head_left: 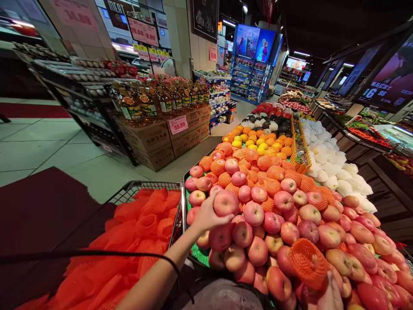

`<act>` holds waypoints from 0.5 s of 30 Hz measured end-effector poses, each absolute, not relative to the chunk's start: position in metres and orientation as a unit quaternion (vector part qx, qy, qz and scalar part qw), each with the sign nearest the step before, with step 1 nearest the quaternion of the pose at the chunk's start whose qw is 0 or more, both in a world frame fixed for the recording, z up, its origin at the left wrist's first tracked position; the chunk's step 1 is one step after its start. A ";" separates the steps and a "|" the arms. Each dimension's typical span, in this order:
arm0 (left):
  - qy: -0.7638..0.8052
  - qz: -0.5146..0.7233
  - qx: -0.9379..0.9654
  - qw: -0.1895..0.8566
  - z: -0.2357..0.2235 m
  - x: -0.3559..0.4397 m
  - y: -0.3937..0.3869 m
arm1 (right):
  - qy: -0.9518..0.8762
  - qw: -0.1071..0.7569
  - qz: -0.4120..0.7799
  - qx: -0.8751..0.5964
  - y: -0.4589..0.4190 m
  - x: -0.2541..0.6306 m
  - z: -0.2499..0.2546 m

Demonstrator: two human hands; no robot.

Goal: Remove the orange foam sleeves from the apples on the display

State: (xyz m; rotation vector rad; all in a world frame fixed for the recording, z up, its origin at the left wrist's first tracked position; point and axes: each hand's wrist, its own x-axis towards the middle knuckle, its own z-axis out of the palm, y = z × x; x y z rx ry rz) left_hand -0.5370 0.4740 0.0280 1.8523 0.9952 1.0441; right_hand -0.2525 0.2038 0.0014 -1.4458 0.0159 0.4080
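Note:
My left hand [206, 215] reaches over the near left end of a heaped apple display [290, 232] and its fingers curl round a pink-red apple [226, 202] on top of the pile. At the bottom edge my right hand [331, 295] shows only in part. It grips an apple [303, 295] with an orange foam net [308, 262] partly on it. Bare apples fill the near part of the pile. Farther back lie apples in orange foam nets [267, 165].
A wire shopping cart [151, 185] at my left is full of loose orange foam nets [142, 232]. Beyond the apples lie oranges [258, 142] and white-netted fruit [325, 163]. Left of the aisle stand stacked cartons with oil bottles [151, 105].

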 end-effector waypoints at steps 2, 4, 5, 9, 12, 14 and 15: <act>0.438 0.387 0.731 0.353 0.019 -0.547 0.503 | 0.061 0.741 0.181 -0.644 0.197 -0.244 0.008; 0.450 0.357 0.746 0.337 0.002 -0.551 0.525 | 0.078 0.742 0.197 -0.636 0.193 -0.241 0.009; 0.443 0.348 0.754 0.337 -0.008 -0.552 0.532 | 0.078 0.741 0.199 -0.636 0.192 -0.241 0.008; 0.408 0.337 0.775 0.344 -0.044 -0.550 0.543 | 0.061 0.737 0.170 -0.652 0.191 -0.247 0.001; 0.443 0.332 0.776 0.302 -0.059 -0.550 0.544 | 0.058 0.730 0.167 -0.660 0.191 -0.251 -0.002; 0.455 0.320 0.779 0.290 -0.064 -0.552 0.545 | 0.070 0.729 0.166 -0.661 0.192 -0.250 -0.004; 0.450 0.317 0.780 0.297 -0.065 -0.553 0.545 | 0.076 0.729 0.166 -0.660 0.192 -0.249 -0.006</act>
